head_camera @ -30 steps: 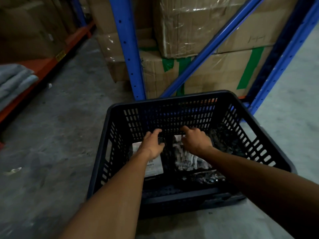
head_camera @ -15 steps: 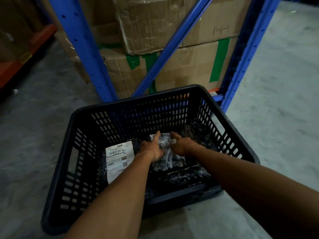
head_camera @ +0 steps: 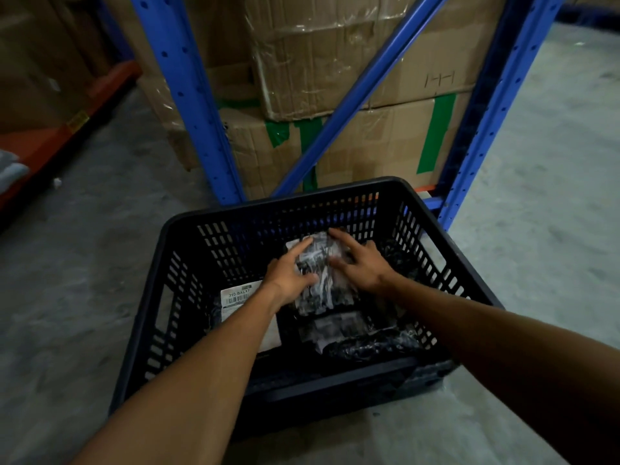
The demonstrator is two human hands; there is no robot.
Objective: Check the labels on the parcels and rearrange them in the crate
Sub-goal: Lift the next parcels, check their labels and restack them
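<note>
A black slotted plastic crate (head_camera: 157, 263) stands on the concrete floor. Inside it lie dark plastic-wrapped parcels. My left hand (head_camera: 288, 275) and my right hand (head_camera: 360, 263) both rest on a shiny wrapped parcel (head_camera: 318, 280) in the middle of the crate, one on each side, fingers spread along its edges. A parcel with a white barcode label (head_camera: 236, 297) lies at the left under my left forearm. More dark parcels (head_camera: 365, 345) lie toward the near right corner.
A blue steel rack (head_camera: 188, 95) with a diagonal brace stands right behind the crate, holding taped cardboard boxes (head_camera: 379, 142). An orange shelf beam (head_camera: 67, 125) runs along the left. Concrete floor (head_camera: 536, 229) surrounds the crate.
Both hands came together from separate parcels onto the one shiny parcel in the middle. The white label at the left became uncovered. My view shifted around the crate.
</note>
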